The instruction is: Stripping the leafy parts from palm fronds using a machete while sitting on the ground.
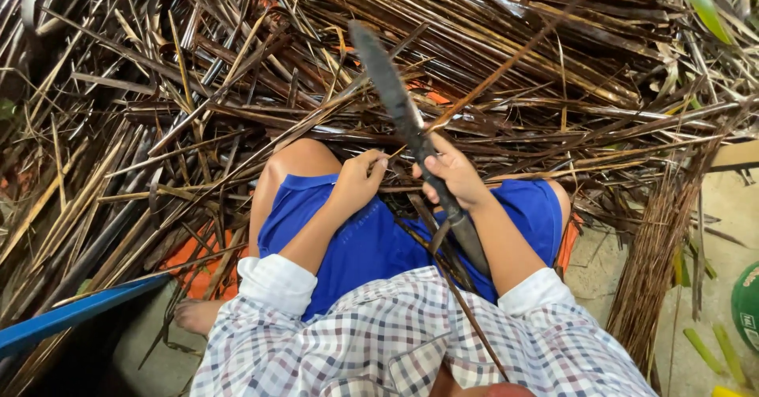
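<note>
A big heap of dry brown sticks (490,57) lies past two knees, the right hand (455,174) wraps its fingers around one long dark knife (407,124), and the left hand (357,180) pinches one thin stick (482,85).

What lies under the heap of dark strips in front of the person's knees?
Orange sheeting shows beneath the heap of dark strips by the left leg, with small patches higher up. How far it extends, and the ground under it, is covered.
</note>
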